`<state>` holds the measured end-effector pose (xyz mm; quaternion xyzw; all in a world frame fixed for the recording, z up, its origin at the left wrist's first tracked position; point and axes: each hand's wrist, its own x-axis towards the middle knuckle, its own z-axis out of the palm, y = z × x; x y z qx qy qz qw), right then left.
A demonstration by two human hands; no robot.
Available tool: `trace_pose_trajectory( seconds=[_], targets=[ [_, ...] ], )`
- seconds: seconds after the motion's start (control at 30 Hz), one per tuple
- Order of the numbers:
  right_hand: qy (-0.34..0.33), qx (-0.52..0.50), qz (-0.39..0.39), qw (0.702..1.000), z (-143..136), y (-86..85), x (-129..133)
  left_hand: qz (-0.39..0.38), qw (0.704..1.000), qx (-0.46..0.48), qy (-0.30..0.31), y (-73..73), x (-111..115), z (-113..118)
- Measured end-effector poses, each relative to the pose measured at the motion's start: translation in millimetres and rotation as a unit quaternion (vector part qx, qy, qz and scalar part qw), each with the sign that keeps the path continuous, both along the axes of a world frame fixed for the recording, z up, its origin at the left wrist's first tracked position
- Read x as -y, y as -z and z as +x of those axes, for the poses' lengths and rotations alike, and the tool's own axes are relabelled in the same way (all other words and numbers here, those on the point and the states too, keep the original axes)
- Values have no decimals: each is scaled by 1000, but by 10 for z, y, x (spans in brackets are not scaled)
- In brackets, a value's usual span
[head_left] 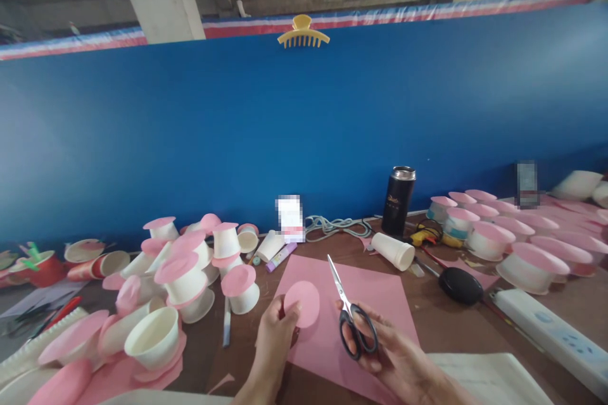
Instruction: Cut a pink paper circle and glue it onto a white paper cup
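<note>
Pink-topped cups flank the left grip pinching a disc, right grip clasping scissors.

disc: pink; scissor handles: black; sheet: pink; partition: blue

I have the left hand up from the bottom of my view, its forearm tilted slightly rightward, thumb and fingers closed in a pinch. My right hand angles in from the lower right, wrist low, fingers curled into a grip, apart from the left.
</note>
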<state>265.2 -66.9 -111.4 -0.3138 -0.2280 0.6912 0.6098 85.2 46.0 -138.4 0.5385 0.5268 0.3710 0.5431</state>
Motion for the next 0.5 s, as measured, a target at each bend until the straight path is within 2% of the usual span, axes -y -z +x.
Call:
trace_pose_trajectory(
  seconds=[0.17,0.37,0.5],
  targets=[
    [34,35,-35,998,-62,-74,-3,2,1000,-28,12,-20,3,2],
    [-29,51,-23,998,-96,-121,6,47,997,-53,27,-81,15,-14],
    [-41,47,-10,998,-101,-116,-3,45,998,-43,24,-101,31,-11]
  ],
)
